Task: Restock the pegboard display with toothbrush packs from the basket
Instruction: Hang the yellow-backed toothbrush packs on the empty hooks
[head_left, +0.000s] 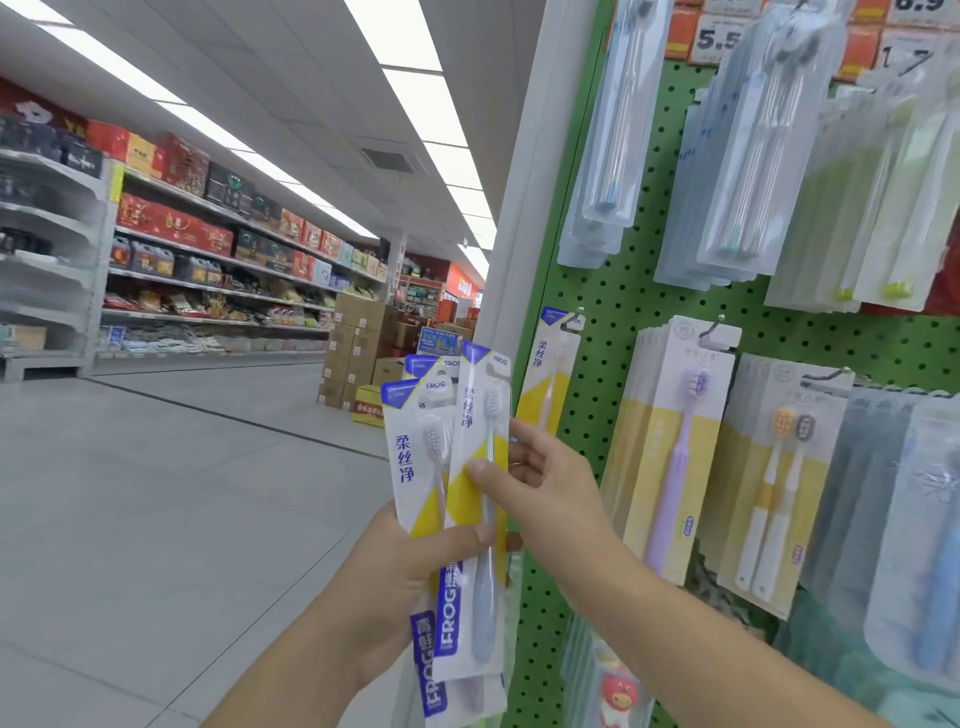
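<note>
My left hand (405, 571) grips a fan of several white, yellow and blue FROG toothbrush packs (421, 467) just left of the green pegboard (613, 322). My right hand (540, 483) pinches the front pack (480, 441) of that fan between thumb and fingers. One matching pack (550, 374) hangs on the hook (574, 318) at the pegboard's left edge, just above my right hand. The basket is out of view.
Other toothbrush packs hang on the pegboard: a lilac one (675, 447), an orange pair (779, 483), clear packs above (753, 156). A white post (524, 208) borders the board. Stacked cartons (358, 353) stand on the aisle floor, with stocked shelves (208, 270) on the left.
</note>
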